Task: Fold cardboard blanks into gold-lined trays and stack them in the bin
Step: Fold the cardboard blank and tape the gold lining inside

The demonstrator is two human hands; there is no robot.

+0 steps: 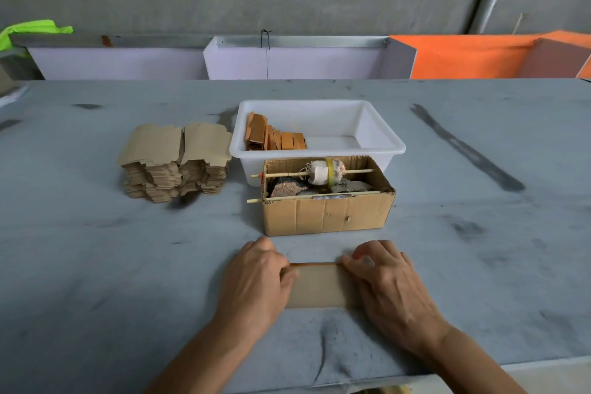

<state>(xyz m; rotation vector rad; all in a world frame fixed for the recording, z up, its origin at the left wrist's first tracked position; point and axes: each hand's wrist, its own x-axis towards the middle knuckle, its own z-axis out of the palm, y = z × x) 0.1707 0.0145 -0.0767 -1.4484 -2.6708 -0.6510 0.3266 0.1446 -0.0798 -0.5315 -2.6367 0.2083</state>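
One blank (319, 288) under my hands at table (96, 265) front edge, brown side up, gold strip showing along far edge. Left hand (256, 281) & right hand (390, 285) each grip an end, fingers curled over, pressing flaps. Bin (380, 134): approx. a dozen trays (275, 137) stacked in left part, rest bare. Blank pile (176, 163) to its left looks tall, so I reckon early days, most work left.

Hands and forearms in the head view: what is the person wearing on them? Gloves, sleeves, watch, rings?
Nothing is worn. The left hand and right hand are both bare, without gloves. No ring, watch or wristband shows on the visible fingers or wrists. Both forearms are uncovered down to the bottom edge of the picture, so no sleeve comes into view.
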